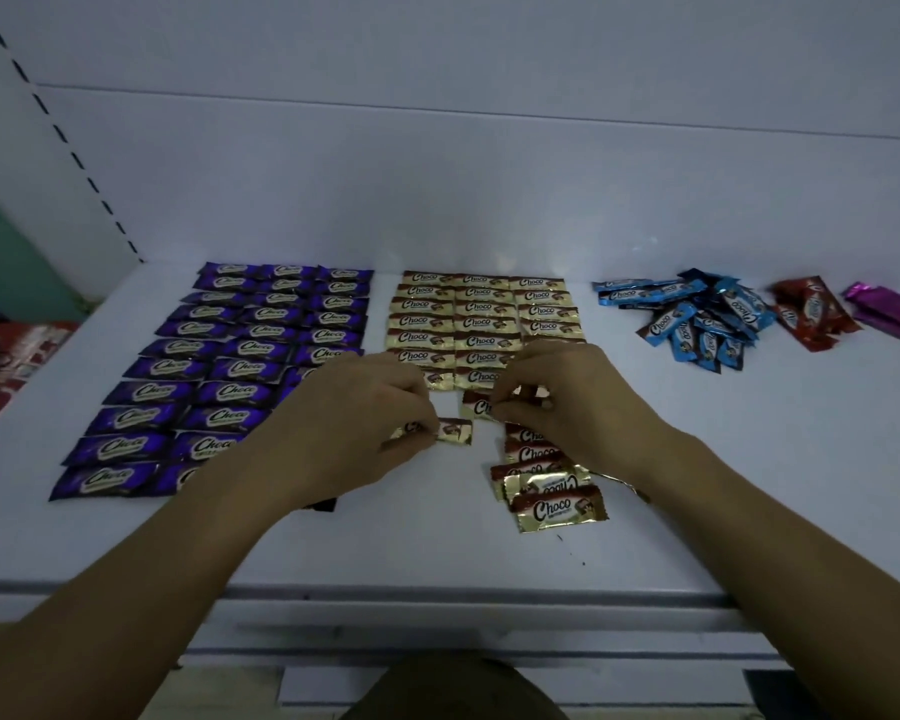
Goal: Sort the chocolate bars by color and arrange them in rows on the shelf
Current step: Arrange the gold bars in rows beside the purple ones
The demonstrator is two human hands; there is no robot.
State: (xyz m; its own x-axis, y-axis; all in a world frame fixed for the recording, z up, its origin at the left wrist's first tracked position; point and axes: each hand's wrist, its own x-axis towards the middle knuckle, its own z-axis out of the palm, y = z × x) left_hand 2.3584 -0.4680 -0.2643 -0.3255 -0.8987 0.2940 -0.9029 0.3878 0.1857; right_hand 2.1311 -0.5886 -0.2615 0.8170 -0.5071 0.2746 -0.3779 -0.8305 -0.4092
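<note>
Shop, retail shelving unit. White metal shelf [749,459] with a plain white back panel [489,174]. A slotted upright [68,142] runs diagonally down the upper left of the frame, standard store-fixture look. A grooved front rail [437,597] runs along the shelf's near edge, lower centre. Stock is many identical small wrapped "Choco" bars in bulk. Purple bars [219,376] lie left of centre in neat rows and gold bars [479,324] lie centre in rows. Blue bars [697,319] sit in a loose pile at right, with red bars [811,314] and pink bars [889,309] far right. More red packs [17,356] at the left edge beside the shelf, blurred.
</note>
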